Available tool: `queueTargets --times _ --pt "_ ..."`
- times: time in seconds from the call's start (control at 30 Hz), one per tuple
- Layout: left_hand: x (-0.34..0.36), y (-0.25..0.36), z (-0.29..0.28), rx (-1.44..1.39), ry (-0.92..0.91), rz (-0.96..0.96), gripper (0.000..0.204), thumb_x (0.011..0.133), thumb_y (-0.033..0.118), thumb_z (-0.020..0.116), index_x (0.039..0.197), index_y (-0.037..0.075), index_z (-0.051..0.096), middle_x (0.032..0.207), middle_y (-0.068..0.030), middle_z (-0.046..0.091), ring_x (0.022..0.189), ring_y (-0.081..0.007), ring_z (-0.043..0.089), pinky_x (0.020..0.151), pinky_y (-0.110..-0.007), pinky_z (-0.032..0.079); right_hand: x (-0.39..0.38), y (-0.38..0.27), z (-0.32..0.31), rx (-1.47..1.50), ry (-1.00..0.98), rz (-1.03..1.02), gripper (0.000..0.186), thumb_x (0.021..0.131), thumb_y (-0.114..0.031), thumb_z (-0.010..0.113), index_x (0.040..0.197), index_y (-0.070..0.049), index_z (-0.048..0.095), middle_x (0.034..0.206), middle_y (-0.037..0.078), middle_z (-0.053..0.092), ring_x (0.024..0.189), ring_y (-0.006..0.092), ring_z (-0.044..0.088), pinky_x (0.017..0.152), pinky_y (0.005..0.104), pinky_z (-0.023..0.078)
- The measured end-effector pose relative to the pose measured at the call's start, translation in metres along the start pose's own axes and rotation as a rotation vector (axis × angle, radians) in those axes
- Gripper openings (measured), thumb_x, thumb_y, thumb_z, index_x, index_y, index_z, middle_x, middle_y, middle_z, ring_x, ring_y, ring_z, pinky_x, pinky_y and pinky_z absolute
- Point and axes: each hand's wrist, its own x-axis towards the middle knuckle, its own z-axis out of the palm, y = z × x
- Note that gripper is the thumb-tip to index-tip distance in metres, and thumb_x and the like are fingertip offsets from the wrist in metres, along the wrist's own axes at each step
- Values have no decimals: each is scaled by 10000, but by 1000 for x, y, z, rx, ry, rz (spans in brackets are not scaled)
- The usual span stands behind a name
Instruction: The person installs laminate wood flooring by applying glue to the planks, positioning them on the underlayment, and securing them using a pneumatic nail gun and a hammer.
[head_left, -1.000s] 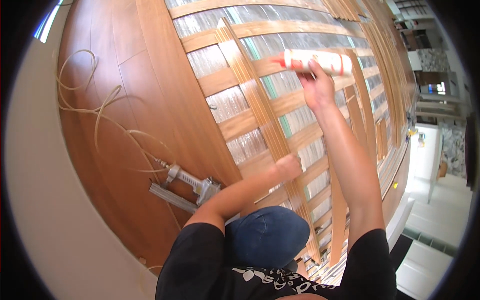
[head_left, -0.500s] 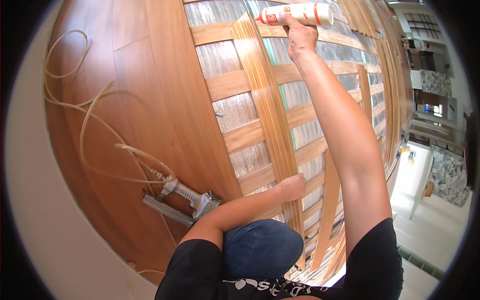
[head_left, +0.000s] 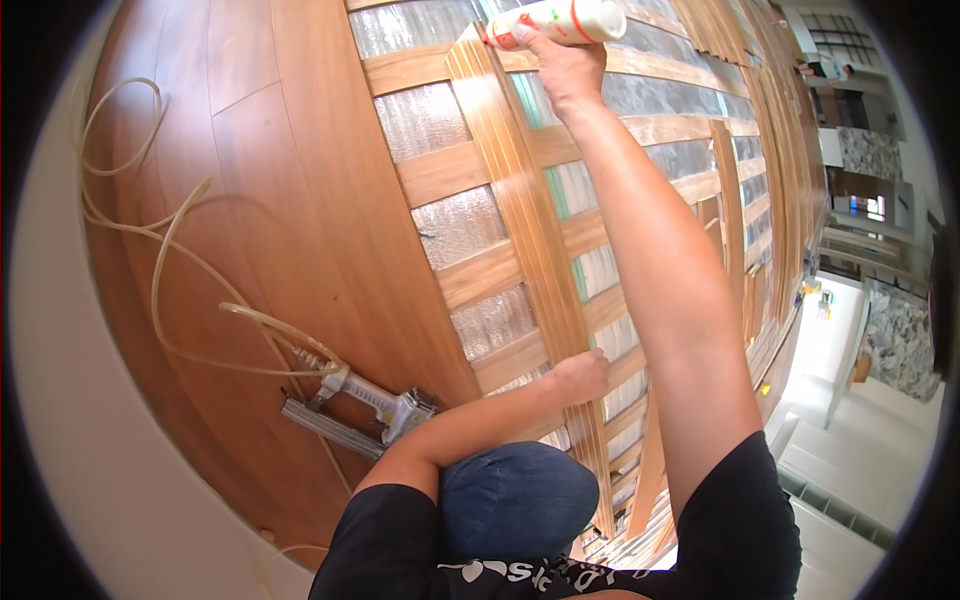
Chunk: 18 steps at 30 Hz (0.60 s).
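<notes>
My right hand (head_left: 568, 70) grips a white glue bottle (head_left: 560, 20) with red markings, held sideways, its red nozzle at the far end of a long grooved wooden plank (head_left: 505, 170). My left hand (head_left: 585, 378) has curled fingers on the same plank's near part, at its right edge. The plank lies across pale wooden battens (head_left: 450, 280) over silver foil underlay (head_left: 450, 230). A silver pneumatic nail gun (head_left: 370, 398) with a clear air hose (head_left: 160, 260) rests on laid reddish-brown floorboards (head_left: 280, 180), left of my bent knee.
Further long strips (head_left: 775, 150) and loose boards (head_left: 728, 190) lie along the right. A white wall base (head_left: 55, 350) curves along the left. At the far right are a marble-patterned panel (head_left: 900, 330), a small person (head_left: 835, 68) in the distance and a bright tiled floor.
My right hand has moved up and left with the bottle, bringing its nozzle to the plank's far end. My left hand is a little lower in view, still on the plank.
</notes>
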Motion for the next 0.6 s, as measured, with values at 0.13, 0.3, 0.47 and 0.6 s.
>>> queueTargets --times 0.13,0.3,0.47,0.6 --pt "1 -2 3 -2 30 26 179 892 208 629 990 195 778 1035 43 744 1096 -160 636 996 -324 419 -24 -20 -20 -206 -86 24 298 777 -130 906 1018 -18 772 976 61 790 892 148 743 842 297 580" --pt "-3 -1 3 22 293 -20 183 897 198 629 965 207 799 1077 44 751 1110 -171 661 1009 -321 435 -82 -43 -59 -160 -26 104 298 775 -131 900 1020 -13 778 985 72 793 934 139 742 862 298 573" --pt "2 2 6 -571 23 -265 457 960 265 604 1386 101 613 1448 -106 593 1374 -274 504 1181 -381 363 -162 -58 -115 -57 68 210 252 802 -44 868 1024 28 773 998 73 789 915 135 734 830 293 580" --pt "12 -4 8 -380 -2 -172 479 891 325 710 1311 98 665 1393 -115 634 1328 -284 552 1158 -396 390 -227 -79 -170 -116 105 325 318 826 -14 844 1117 26 722 1074 69 758 952 151 726 860 305 589"
